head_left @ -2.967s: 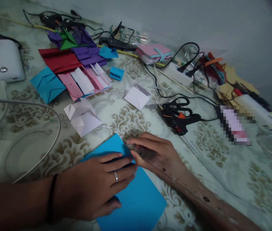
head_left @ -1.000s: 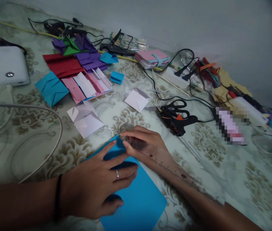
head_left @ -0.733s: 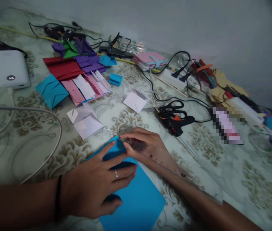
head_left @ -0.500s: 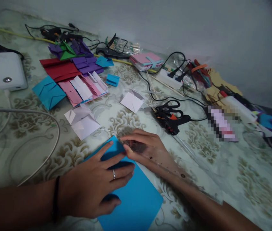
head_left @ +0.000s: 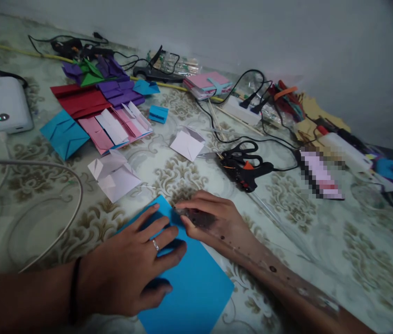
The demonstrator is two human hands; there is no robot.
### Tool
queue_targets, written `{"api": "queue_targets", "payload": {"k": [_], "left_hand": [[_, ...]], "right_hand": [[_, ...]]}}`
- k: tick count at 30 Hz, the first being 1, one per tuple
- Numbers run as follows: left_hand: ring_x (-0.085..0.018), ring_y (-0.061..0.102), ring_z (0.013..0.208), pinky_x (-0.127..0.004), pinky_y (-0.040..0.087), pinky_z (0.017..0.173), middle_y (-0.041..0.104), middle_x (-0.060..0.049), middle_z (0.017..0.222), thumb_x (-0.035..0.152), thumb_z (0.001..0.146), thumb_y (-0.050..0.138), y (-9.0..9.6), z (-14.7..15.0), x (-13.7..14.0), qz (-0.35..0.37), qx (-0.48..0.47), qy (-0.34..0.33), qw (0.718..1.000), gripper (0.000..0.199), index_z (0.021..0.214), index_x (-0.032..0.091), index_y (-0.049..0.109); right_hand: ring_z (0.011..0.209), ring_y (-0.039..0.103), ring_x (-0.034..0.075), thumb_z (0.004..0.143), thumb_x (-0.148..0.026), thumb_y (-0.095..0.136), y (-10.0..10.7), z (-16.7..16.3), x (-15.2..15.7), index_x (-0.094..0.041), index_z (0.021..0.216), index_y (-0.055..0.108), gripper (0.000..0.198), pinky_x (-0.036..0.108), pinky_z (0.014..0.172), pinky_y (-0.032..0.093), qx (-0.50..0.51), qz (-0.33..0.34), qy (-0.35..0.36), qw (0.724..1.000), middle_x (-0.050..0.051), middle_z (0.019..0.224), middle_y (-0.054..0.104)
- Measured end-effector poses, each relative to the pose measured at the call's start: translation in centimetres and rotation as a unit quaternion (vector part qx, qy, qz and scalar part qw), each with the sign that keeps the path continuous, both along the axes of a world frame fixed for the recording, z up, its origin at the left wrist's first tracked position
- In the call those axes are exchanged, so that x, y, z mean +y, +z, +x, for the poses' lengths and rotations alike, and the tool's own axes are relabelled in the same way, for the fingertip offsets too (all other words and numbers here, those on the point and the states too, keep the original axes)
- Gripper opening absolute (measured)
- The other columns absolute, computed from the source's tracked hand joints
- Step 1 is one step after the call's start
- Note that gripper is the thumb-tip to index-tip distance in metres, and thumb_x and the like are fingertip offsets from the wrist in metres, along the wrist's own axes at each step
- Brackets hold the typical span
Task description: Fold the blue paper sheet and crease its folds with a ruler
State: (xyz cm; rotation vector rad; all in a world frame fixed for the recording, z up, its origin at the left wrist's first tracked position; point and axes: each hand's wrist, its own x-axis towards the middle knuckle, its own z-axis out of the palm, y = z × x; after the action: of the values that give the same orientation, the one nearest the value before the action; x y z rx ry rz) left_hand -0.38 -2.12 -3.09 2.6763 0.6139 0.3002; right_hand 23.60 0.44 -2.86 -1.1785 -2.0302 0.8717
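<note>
A sheet of bright blue paper [head_left: 196, 287] lies on the patterned tablecloth in front of me, one corner pointing away. My left hand [head_left: 140, 260], wearing a ring and a dark wristband, rests over the sheet's left side with its fingers spread. Between the thumb and fingers of my right hand [head_left: 217, 213] is a clear plastic ruler [head_left: 273, 269]. Its tip meets the paper's upper right edge, and its length runs back along my forearm. Just beyond the sheet lie a folded white paper [head_left: 116, 178] and a smaller white one [head_left: 187, 144].
A black glue gun [head_left: 247, 171] and scissors [head_left: 243, 150] lie right of centre. Folded red [head_left: 81, 99], purple and pink papers are grouped at the back left. A white power bank [head_left: 4, 104] with a cable sits far left; a power strip [head_left: 240, 111] stands near the wall.
The background has shifted slightly left in view. My left hand has drawn back a little toward the left, its fingers a bit more bent. The ruler stays in my right hand.
</note>
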Motion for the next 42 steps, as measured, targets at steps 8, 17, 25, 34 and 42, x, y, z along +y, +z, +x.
{"api": "queue_targets", "payload": {"k": [8,17,25,34,42], "left_hand": [[-0.039,0.037,0.143,-0.057,0.032,0.12,0.053,-0.014,0.141,0.047,0.099,0.057,0.0,0.1,0.1,0.005,0.006,0.033,0.999,0.044,0.133,0.019,0.061],[-0.039,0.036,0.148,-0.057,0.031,0.123,0.052,-0.016,0.147,0.038,0.102,0.054,-0.2,0.0,0.0,0.021,0.011,0.037,0.999,0.039,0.136,0.02,0.061],[-0.038,0.034,0.151,-0.058,0.031,0.122,0.047,-0.017,0.155,0.039,0.102,0.054,-0.3,0.1,0.0,0.021,0.006,0.039,0.999,0.041,0.138,0.021,0.06],[-0.04,0.03,0.152,-0.062,0.03,0.122,0.04,-0.018,0.16,0.036,0.1,0.056,-0.4,0.2,0.1,0.006,0.017,0.035,0.999,0.046,0.143,0.022,0.056],[-0.04,0.033,0.151,-0.06,0.033,0.12,0.043,-0.016,0.158,0.034,0.098,0.059,0.4,0.2,0.3,0.009,0.025,0.026,0.999,0.054,0.15,0.025,0.05]], "right_hand": [[0.072,0.066,0.015,0.09,-0.022,0.07,0.2,0.6,-0.3,-0.019,0.101,0.075,0.013,0.026,0.065,0.054,-0.009,0.012,0.005,1.0,0.004,0.083,0.069],[0.074,0.067,0.015,0.089,-0.017,0.071,0.5,1.2,-1.6,-0.019,0.099,0.075,0.011,0.026,0.067,0.056,-0.001,-0.007,-0.003,1.0,0.005,0.085,0.07],[0.079,0.069,0.015,0.092,-0.02,0.072,0.8,1.7,-2.1,-0.02,0.108,0.077,0.018,0.024,0.069,0.055,0.03,-0.067,-0.023,0.997,0.005,0.092,0.071],[0.081,0.069,0.017,0.092,-0.017,0.07,0.6,1.5,-2.1,-0.019,0.107,0.074,0.016,0.028,0.07,0.057,0.037,-0.056,0.015,0.998,0.007,0.094,0.071],[0.08,0.07,0.02,0.089,-0.018,0.071,1.3,2.1,-2.7,-0.022,0.102,0.075,0.013,0.031,0.071,0.059,-0.009,-0.044,0.014,0.999,0.007,0.091,0.073]]}}
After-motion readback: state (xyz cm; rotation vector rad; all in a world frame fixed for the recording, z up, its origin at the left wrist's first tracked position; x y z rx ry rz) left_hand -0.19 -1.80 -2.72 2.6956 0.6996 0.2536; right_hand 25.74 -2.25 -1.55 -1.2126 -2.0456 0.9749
